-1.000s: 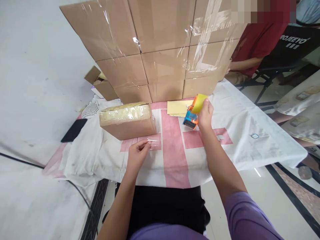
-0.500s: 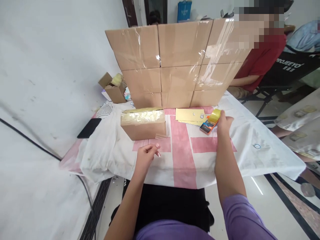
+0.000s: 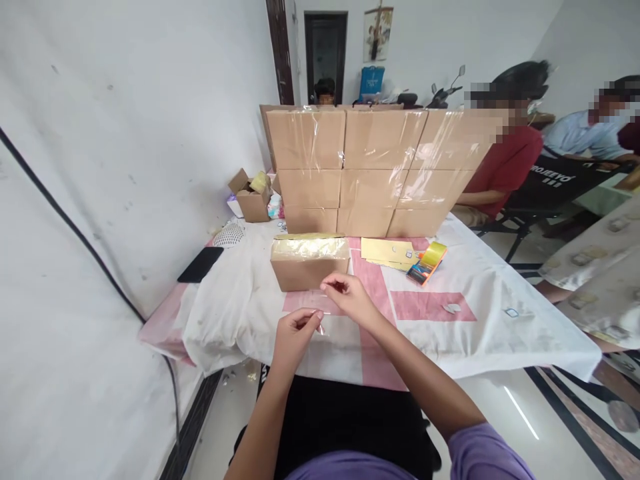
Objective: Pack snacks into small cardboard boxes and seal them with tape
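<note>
My left hand [image 3: 299, 331] is pinched, with a short piece of clear tape [image 3: 321, 328] showing below the thumb. Just above it, my right hand [image 3: 351, 300] is closed in a pinch in front of the lower right corner of a cardboard box [image 3: 305, 275]. Thin, see-through film runs faintly between the two sets of fingertips. Shiny yellowish tape covers the top of the box, which lies on the cloth. To the right rests an orange and blue tape dispenser [image 3: 421, 272] with a yellow roll [image 3: 434, 253], touched by neither hand.
Yellow cards [image 3: 385, 251] lie beside the dispenser. A taped cardboard partition [image 3: 370, 187] stands across the back. On the left are a black phone-like slab [image 3: 201, 265] and a small open carton [image 3: 254, 205]. A person in red [image 3: 510, 167] sits beyond at right.
My right hand has let go of the tape dispenser and moved left to the box's front, near my left hand. The dispenser stays on the table. The view has tilted up.
</note>
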`<state>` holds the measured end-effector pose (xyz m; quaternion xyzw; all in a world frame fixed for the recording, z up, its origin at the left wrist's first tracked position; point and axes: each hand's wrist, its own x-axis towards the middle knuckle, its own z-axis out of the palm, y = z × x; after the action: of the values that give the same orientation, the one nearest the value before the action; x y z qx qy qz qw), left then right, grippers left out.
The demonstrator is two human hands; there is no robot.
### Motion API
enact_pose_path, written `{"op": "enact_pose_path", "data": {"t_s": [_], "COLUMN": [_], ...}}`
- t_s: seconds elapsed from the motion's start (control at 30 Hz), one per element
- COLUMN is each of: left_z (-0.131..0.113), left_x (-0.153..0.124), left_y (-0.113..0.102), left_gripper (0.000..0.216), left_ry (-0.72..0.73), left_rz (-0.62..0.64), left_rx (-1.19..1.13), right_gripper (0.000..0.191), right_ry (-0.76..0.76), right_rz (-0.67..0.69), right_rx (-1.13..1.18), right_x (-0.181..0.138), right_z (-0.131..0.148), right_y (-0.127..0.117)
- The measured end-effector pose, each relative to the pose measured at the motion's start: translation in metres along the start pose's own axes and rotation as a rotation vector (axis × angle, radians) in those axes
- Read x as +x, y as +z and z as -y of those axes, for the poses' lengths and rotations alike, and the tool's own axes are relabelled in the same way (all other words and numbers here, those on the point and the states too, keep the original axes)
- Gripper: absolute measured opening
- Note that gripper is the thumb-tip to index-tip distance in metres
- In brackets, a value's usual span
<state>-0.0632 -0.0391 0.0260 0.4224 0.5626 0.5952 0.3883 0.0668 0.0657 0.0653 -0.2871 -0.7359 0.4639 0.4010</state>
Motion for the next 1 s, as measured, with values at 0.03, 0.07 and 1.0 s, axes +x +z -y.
{"op": "enact_pose_path", "data": {"t_s": [0.03, 0.07, 1.0], "left_z": [0.0, 0.001, -0.029], "left_x": [-0.001, -0.001, 0.065], "left_y": [-0.002, -0.004, -0.055], "left_gripper": [0.027, 0.027, 0.05], "left_ry": [0.008, 0.016, 0.106], "left_rz": [-0.006, -0.017, -0.267], "left_rx": [-0.011, -0.017, -0.084], "right_gripper": [0.02, 0.02, 0.035], "right_ry": [-0.002, -0.012, -0.122], "right_rz": [-0.022, -0.04, 0.178], "right_rx": [0.025, 0.036, -0.101], "right_x": [0.007, 0.013, 0.127], "right_z": [0.002, 0.005, 0.036], "right_y": [0.002, 0.002, 0.039]}}
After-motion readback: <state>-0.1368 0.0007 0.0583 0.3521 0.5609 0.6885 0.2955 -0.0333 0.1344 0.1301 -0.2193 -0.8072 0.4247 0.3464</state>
